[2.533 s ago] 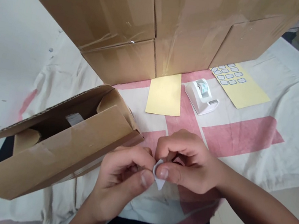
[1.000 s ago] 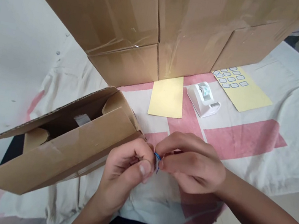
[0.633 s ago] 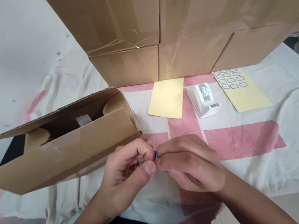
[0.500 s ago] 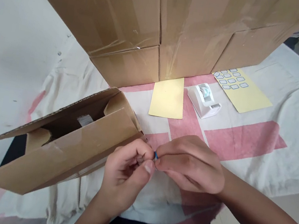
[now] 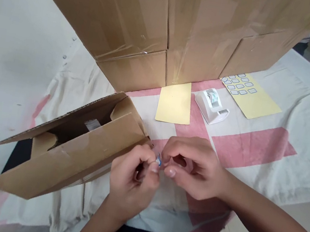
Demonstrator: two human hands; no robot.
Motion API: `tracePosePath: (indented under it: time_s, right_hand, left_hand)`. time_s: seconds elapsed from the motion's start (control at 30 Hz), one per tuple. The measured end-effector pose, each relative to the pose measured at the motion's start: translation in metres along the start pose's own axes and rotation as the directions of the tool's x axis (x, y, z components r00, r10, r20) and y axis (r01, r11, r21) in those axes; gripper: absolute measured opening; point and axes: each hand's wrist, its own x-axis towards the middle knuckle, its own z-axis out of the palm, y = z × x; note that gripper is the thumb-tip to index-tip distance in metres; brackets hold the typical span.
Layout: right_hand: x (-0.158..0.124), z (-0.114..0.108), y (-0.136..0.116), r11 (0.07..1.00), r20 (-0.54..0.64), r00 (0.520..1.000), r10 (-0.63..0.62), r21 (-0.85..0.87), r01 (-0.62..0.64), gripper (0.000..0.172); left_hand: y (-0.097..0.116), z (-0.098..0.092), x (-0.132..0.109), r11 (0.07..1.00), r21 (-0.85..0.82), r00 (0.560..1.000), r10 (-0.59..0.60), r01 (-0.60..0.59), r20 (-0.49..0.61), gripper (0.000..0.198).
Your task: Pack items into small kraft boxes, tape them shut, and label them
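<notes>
In the head view my left hand (image 5: 134, 182) pinches a tiny blue-and-clear piece (image 5: 159, 160) between thumb and forefinger. The piece is too small for its kind to be told. Just to its right is my right hand (image 5: 194, 167), its fingers curled and the thumb apart from the forefinger, with nothing plainly held. Its fingertips are very close to the piece; whether they touch it, I cannot tell. Both hands are above the cloth, beside an open cardboard box (image 5: 88, 152). Beyond them stands a white tape dispenser (image 5: 212, 107).
Tall taped cartons (image 5: 135, 20) form a wall at the back. A plain yellow sheet (image 5: 175, 103) lies before them. Another yellow sheet (image 5: 262, 103) at the right bears rows of small outlined labels. A white-and-pink cloth (image 5: 251, 149) covers the table. A pale wall (image 5: 11, 46) bounds the left.
My right hand's fingers have loosened and parted from their pinch on the blue piece. The piece now shows more clearly at my left fingertips. The view has shifted slightly.
</notes>
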Motion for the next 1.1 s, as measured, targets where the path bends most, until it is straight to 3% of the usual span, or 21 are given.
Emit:
tracePosePath:
  time_s: [0.07, 0.17, 0.5, 0.8, 1.1]
  right_hand:
    - [0.002, 0.001, 0.000, 0.989, 0.070, 0.991, 0.111, 0.089, -0.117, 0.021]
    - [0.003, 0.002, 0.000, 0.982, 0.074, 0.988, 0.138, 0.120, -0.146, 0.022]
    - [0.002, 0.002, 0.001, 0.987, 0.050, 0.993, 0.106, 0.117, -0.111, 0.018]
    - [-0.001, 0.005, 0.009, 0.988, 0.032, 0.994, 0.105, 0.114, -0.108, 0.018]
    - [-0.004, 0.009, 0.012, 0.992, -0.065, 0.995, 0.079, 0.108, -0.072, 0.024]
  left_hand:
    - [-0.001, 0.001, 0.001, 0.971, 0.195, 0.990, 0.137, -0.141, 0.031, 0.019]
    - [-0.001, 0.003, 0.002, 0.933, 0.300, 0.980, 0.194, -0.198, 0.042, 0.019]
    - [-0.004, 0.006, -0.004, 0.991, 0.133, 0.995, 0.045, -0.033, -0.085, 0.017]
    - [-0.003, 0.007, -0.008, 0.993, 0.115, 0.978, -0.015, 0.040, -0.209, 0.019]
    - [0.003, 0.004, -0.006, 0.985, 0.132, 0.954, -0.066, 0.109, -0.293, 0.023]
